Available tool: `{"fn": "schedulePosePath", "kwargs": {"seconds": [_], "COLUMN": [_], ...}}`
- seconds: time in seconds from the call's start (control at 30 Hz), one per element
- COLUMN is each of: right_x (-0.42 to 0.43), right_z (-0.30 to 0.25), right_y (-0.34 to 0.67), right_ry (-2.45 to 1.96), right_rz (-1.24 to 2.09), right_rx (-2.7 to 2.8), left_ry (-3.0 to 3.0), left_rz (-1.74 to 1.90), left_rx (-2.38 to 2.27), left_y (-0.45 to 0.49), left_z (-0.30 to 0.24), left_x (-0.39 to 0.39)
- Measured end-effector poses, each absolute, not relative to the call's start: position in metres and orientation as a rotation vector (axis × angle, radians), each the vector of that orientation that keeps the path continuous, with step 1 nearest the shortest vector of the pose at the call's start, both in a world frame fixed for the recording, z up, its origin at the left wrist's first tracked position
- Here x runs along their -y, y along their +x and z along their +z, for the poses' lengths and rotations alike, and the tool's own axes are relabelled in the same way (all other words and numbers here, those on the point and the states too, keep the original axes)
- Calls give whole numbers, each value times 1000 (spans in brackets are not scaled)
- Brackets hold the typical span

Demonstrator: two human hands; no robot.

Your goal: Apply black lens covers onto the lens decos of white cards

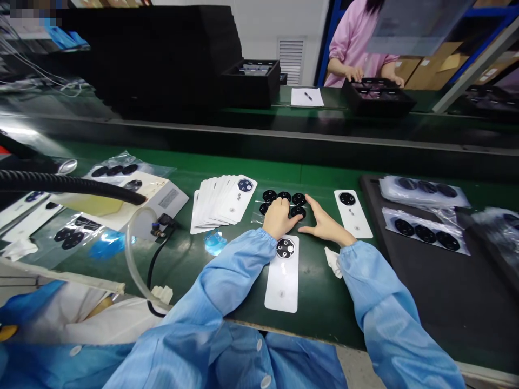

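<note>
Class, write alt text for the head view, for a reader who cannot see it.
A person's left hand touches round black camera-lens plates in clear plastic, the right hand open beside them, by a white card on a green workbench.

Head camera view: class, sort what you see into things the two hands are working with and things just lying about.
Working with: left hand, right hand, black discs in a clear bag, white card.

Lying about: fanned white cards, crumpled tissue, black hose, bagged discs on a black tray.
</note>
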State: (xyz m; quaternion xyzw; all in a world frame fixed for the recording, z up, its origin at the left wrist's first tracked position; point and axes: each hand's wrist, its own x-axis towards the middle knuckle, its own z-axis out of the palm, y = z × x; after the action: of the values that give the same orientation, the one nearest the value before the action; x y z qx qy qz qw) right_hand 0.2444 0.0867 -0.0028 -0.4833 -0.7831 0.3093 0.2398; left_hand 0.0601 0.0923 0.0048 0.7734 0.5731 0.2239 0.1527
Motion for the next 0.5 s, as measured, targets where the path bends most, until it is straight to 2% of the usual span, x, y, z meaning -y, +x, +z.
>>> {"fn": "schedulePosePath", "kwargs": {"seconds": [0.17, 0.5], "right_x": [-90, -89], "right_z": [-21, -21], "right_y": [248, 247], "right_ry": [-1348, -1354], "right_rz": [861, 841], "right_rx": [2200, 2217], "left_ry": [2271, 2262], "left_rz": [472, 214], "left_rx": [-1711, -1713], "left_y": [67, 76], "left_z": [1, 12], "left_x": [-102, -118]}}
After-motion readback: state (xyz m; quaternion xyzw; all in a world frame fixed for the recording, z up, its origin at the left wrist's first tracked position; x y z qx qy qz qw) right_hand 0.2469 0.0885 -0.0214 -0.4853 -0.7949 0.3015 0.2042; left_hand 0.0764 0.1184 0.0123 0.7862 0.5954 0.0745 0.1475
